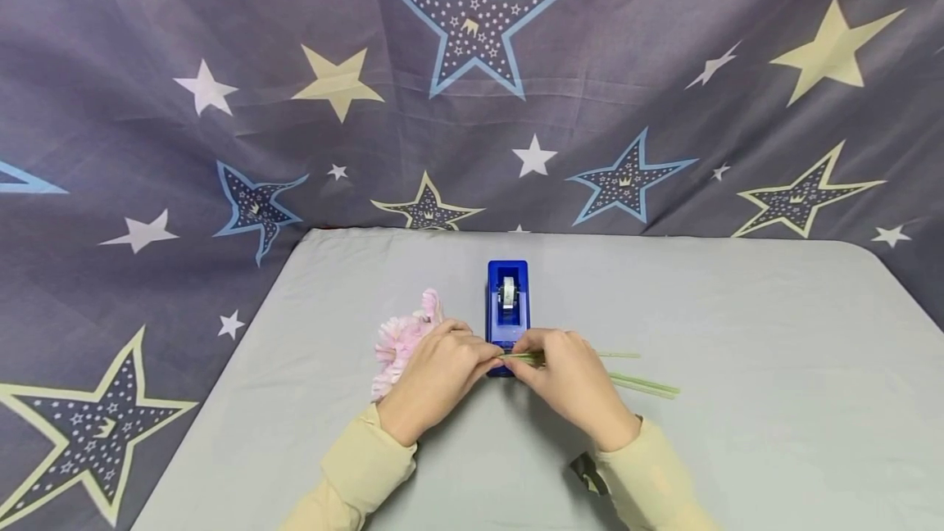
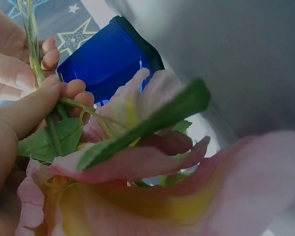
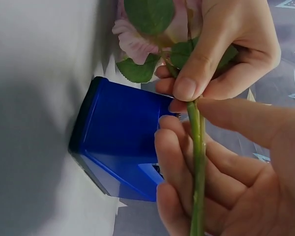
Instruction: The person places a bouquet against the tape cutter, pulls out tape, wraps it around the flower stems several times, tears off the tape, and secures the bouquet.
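Observation:
Pink artificial flowers (image 1: 398,344) with green leaves (image 3: 150,14) lie on the left, partly behind my left hand (image 1: 451,363). My left thumb and fingers pinch their green stems (image 3: 198,182) just below the leaves. Right beside that grip, my right hand (image 1: 574,375) holds the same stems, its thumb against them and its fingers curled loosely behind. The stem ends spread out to the right past this hand. Both hands meet over the front end of a blue tape dispenser (image 1: 507,267), which carries a roll of clear tape (image 1: 508,292).
A pale grey cloth covers the table (image 1: 774,367). Behind its far edge hangs a dark curtain (image 1: 560,113) printed with stars. A small dark piece (image 1: 587,472) shows beside the right sleeve (image 1: 652,474).

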`<state>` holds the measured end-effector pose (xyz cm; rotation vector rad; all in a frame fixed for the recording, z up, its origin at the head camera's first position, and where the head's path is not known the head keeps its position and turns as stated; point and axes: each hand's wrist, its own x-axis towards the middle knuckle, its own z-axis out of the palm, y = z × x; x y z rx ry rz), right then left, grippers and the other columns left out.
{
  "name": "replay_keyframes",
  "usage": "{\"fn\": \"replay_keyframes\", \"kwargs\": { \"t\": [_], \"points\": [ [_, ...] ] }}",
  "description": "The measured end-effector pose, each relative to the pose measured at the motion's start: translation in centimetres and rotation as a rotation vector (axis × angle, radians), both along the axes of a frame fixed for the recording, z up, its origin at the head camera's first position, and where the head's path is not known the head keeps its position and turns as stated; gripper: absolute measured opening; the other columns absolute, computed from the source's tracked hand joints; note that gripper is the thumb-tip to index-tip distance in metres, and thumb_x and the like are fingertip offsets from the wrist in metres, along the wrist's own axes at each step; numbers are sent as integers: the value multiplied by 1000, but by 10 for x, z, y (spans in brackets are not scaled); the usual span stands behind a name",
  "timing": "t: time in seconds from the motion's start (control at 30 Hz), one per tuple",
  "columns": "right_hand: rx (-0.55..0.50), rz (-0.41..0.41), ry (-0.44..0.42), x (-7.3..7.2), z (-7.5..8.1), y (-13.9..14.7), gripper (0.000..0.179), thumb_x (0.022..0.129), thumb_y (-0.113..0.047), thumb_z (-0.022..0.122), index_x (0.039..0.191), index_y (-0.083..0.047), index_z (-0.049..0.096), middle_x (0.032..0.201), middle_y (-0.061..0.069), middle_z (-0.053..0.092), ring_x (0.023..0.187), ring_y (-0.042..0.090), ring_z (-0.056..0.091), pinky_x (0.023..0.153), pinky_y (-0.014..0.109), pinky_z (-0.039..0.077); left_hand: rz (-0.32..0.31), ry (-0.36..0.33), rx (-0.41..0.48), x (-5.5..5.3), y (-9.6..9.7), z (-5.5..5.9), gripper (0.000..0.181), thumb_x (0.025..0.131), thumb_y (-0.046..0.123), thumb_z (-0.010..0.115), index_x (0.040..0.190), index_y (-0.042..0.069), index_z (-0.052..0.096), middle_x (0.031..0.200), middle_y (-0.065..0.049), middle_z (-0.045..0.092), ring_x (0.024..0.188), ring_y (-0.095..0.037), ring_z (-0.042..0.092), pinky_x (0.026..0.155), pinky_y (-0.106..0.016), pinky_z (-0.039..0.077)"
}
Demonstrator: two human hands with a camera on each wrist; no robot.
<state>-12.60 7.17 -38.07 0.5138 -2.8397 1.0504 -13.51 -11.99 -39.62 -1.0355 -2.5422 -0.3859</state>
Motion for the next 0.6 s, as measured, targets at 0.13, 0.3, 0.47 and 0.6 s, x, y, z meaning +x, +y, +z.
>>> {"fn": "replay_keyframes", "kwargs": {
  "t": [0.13,0.3,0.47,0.6],
  "points": [
    [-29,1,-20,-1,0,1,4,84,-18,79,84,-16,75,83,-7,74,76,10,67,70,32,52,-6,22,1,0,-1,0,10,90,19,73,98,16,79,89,6,77,82,-9,70,93,-31,49],
    [-52,21,-38,-2,1,2,8,86,-21,77,85,-13,75,85,-7,75,78,9,68,72,31,53,-8,44,-1,0,-2,-1,11,89,19,74,98,16,79,90,6,77,83,-9,70,95,-32,49],
    [-60,38,-34,-2,1,4,6,86,-19,77,84,-15,74,85,-7,75,79,8,68,73,31,53,-13,50,3,0,-1,-1,11,88,19,74,97,16,79,90,6,77,83,-8,71,96,-32,49],
    [-69,58,-25,-3,-1,4,4,86,-18,77,84,-16,74,83,-8,74,78,8,68,72,29,53,-16,54,8,0,-1,-1,10,89,19,74,97,16,79,89,6,77,82,-8,70,96,-32,49]
  ]
}}
